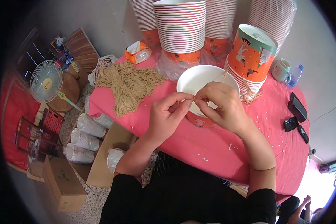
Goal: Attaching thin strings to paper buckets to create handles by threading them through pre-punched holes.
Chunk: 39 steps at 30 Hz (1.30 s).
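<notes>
A white-lined paper bucket [186, 80] stands upright near the table's middle, its outside orange with printed figures. Above its near rim, my left hand [170, 112] and my right hand [224, 106] meet fingertip to fingertip. Both are closed in a pinch on what looks like a thin tan cord [193, 99], mostly hidden by the fingers. Another tan strand [224, 76] shows at the bucket's right rim. To the left lies a loose heap of tan cords [128, 86]. An orange-and-green bucket [252, 56] sits upside down on nested ones at the right, with cords hanging beside it.
Tall stacks of nested buckets [181, 26] line the back of the pink-covered table [198, 145]. A tissue pack [138, 52] lies back left. A mug [281, 70], a bottle [295, 76] and black items stand right. Cardboard boxes [65, 183] and a fan [46, 82] are at left.
</notes>
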{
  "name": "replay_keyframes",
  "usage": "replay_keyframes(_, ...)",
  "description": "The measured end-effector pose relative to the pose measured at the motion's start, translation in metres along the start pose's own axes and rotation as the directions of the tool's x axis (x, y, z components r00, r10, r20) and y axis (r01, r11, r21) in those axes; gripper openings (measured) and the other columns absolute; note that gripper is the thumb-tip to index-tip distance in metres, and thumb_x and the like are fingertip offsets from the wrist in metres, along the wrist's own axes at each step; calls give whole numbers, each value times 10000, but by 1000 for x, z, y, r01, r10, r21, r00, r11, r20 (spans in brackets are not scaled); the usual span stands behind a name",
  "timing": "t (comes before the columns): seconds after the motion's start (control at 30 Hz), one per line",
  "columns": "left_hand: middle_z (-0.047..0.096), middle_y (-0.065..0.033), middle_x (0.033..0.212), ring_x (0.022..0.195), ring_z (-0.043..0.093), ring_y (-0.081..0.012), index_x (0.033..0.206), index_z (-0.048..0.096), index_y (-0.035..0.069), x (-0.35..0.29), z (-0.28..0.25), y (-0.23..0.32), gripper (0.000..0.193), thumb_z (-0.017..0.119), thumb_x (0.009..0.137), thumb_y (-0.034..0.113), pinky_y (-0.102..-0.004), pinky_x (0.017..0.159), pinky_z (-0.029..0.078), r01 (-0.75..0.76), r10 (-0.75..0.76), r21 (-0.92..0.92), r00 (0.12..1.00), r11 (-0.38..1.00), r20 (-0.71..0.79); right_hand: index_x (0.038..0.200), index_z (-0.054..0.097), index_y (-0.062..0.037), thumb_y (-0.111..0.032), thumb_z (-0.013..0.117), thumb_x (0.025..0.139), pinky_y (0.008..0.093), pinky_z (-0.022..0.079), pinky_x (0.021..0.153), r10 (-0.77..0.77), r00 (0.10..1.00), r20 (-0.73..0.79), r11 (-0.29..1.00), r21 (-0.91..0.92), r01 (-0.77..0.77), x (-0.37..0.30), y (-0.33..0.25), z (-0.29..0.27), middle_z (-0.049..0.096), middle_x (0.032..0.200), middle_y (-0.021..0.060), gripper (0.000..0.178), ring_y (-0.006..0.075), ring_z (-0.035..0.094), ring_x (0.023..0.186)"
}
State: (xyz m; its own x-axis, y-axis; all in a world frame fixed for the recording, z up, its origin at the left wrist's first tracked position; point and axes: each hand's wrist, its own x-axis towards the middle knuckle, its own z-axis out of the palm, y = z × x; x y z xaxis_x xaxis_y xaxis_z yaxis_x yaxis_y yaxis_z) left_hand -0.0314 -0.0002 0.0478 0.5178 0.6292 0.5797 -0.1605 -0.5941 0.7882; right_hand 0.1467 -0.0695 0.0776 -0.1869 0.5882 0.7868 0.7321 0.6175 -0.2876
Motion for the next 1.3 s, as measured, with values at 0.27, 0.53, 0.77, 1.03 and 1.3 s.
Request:
replay_keyframes(0.27, 666, -20, 735, 667, 601, -41, 980, 661, -18, 0, 2, -3, 80, 642, 925, 36, -204, 576, 465, -17, 18, 27, 999, 999, -28, 819, 582, -38, -52, 695, 755, 401, 473, 586, 5, 1000, 13, 1000, -3, -5, 0, 2, -3, 581, 697, 94, 130, 295, 605, 653)
replay_keyframes(0.53, 703, -54, 816, 752, 655, -74, 993, 667, -17, -7, 0, -7, 93, 646, 924, 42, -222, 641, 517, -3, 3, -17, 1000, 1000, -8, 833, 541, -46, -59, 680, 734, 400, 467, 572, -82, 995, 48, 976, -196, 90, 3, 2, -10, 539, 699, 90, 171, 285, 586, 628)
replay_keyframes(0.77, 637, -5, 809, 648, 553, -36, 981, 671, 0, -4, -5, -7, 86, 662, 900, 28, -197, 579, 448, -69, 67, 34, 996, 997, 59, 847, 545, -41, -72, 683, 760, 390, 471, 553, -129, 991, 39, 964, -229, 135, 5, 3, -15, 541, 711, 96, 166, 282, 590, 635)
replay_keyframes(1.03, 598, 1, 882, 623, 469, -18, 962, 669, 6, 13, -7, -3, 94, 659, 869, -1, -178, 540, 353, -137, 137, -59, 990, 989, -16, 871, 571, -37, -76, 690, 781, 388, 474, 559, -172, 984, 45, 964, -200, 177, 6, -3, -17, 554, 733, 97, 154, 279, 599, 653)
replay_keyframes(1.3, 614, 34, 824, 668, 494, 9, 955, 645, 2, 10, -3, 2, 65, 650, 896, 28, -173, 564, 384, 98, -77, -163, 988, 982, 131, 881, 598, -29, -68, 689, 792, 383, 478, 570, -77, 997, 16, 995, -63, 78, 4, -3, -20, 575, 739, 106, 134, 278, 607, 648)
